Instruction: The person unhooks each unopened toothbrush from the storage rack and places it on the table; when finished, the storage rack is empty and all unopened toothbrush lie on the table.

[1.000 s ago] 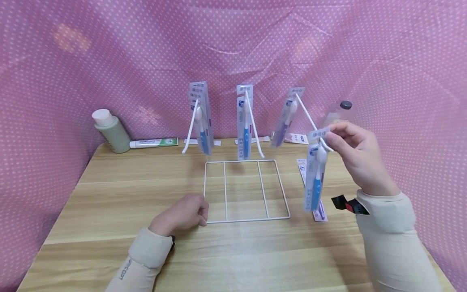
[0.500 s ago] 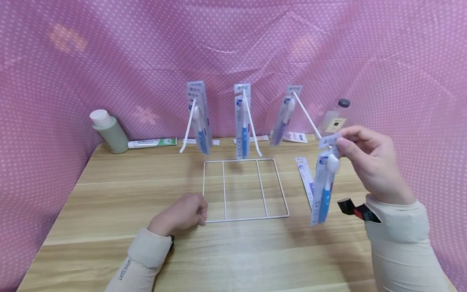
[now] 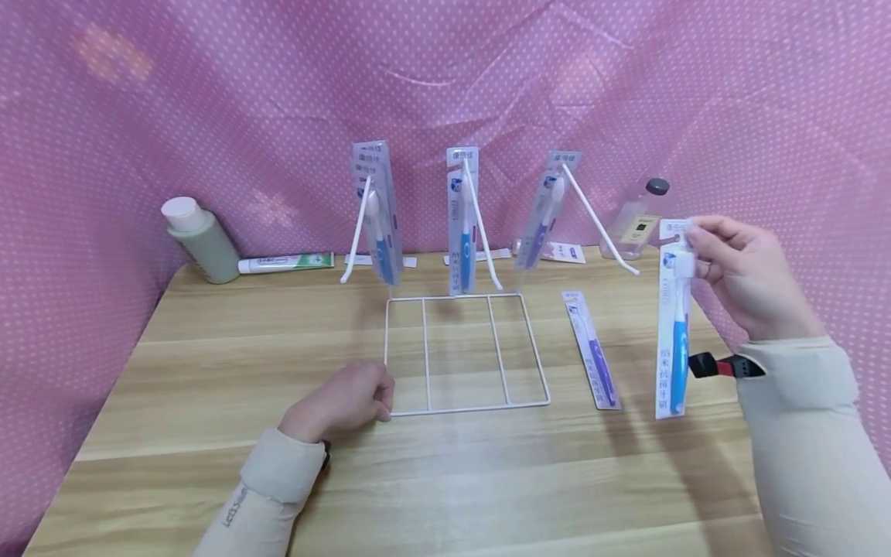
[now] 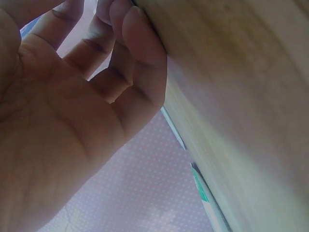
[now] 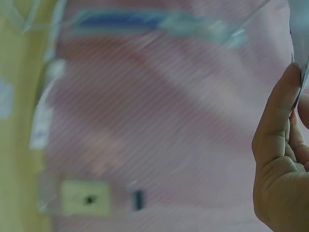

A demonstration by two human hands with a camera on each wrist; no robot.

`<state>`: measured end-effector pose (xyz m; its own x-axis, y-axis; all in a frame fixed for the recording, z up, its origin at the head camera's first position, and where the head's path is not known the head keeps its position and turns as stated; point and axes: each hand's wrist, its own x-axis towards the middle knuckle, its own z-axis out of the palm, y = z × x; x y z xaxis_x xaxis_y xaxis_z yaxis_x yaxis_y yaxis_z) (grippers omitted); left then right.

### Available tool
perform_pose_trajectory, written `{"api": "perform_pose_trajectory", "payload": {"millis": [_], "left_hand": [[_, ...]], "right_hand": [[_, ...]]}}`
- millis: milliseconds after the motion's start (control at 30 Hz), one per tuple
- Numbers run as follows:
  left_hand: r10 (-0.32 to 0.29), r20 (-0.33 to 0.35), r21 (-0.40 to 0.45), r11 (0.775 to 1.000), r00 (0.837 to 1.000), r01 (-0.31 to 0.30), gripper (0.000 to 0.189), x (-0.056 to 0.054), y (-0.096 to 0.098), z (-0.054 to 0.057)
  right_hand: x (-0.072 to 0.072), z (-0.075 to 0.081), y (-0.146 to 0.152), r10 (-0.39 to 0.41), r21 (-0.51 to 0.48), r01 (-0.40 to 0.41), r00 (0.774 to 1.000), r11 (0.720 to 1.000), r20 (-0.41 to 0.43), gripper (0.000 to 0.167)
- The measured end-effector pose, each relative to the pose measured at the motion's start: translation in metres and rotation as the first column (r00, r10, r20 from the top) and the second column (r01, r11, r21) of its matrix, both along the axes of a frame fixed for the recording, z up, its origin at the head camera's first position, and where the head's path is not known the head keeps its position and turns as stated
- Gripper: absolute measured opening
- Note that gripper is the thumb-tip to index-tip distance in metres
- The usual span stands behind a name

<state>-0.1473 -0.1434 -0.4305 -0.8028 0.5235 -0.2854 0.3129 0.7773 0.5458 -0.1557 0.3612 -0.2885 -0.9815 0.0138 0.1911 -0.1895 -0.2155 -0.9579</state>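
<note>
My right hand [image 3: 748, 271] pinches the top card of a packaged blue toothbrush [image 3: 674, 333], which hangs upright to the right of the rack, off its hooks. The right wrist view has the same fingers [image 5: 277, 111] at its right edge, on the pack's edge. My left hand [image 3: 344, 398] holds the front left corner of the white wire rack [image 3: 459, 408], fingers curled; the left wrist view shows the curled fingers [image 4: 145, 72] close to the table, the wire hidden. Packaged toothbrushes hang on the left hook [image 3: 356, 240], middle hook [image 3: 482, 232] and right hook [image 3: 602, 224].
A packaged purple toothbrush [image 3: 593, 352] lies on the wooden table [image 3: 445, 487] right of the rack. Along the back stand a green bottle [image 3: 209, 244] and a clear bottle [image 3: 633, 220], with a toothpaste tube [image 3: 287, 263] lying between. A pink dotted cloth [image 3: 278, 93] hangs behind.
My right hand has drawn the blue toothbrush pack forward off the right hook's tip and moved it right, away from the rack. My left hand stays at the rack's corner.
</note>
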Motion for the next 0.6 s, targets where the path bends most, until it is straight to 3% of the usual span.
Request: {"api": "perform_pose_trajectory", "payload": {"millis": [133, 333, 467, 600], "left_hand": [[-0.001, 0.002, -0.001, 1.0, 1.0, 0.001, 0.027, 0.001, 0.0, 0.0], [-0.015, -0.029, 0.017, 1.0, 0.999, 0.015, 0.028, 0.001, -0.001, -0.004], [-0.024, -0.042, 0.012, 1.0, 0.999, 0.025, 0.028, 0.001, -0.001, -0.002], [-0.027, -0.043, 0.004, 1.0, 0.999, 0.028, 0.029, -0.001, 0.001, -0.002]], "right_hand": [[-0.023, -0.02, 0.02, -0.052, 0.116, 0.031, 0.982, 0.993, 0.184, 0.015], [-0.056, -0.056, 0.033, -0.097, 0.27, 0.013, 0.949, 0.963, 0.301, 0.009], [-0.074, -0.082, 0.035, -0.109, 0.391, -0.043, 0.928, 0.919, 0.357, 0.011], [-0.085, -0.107, 0.038, -0.116, 0.5, -0.126, 0.898, 0.857, 0.425, 0.022]]}}
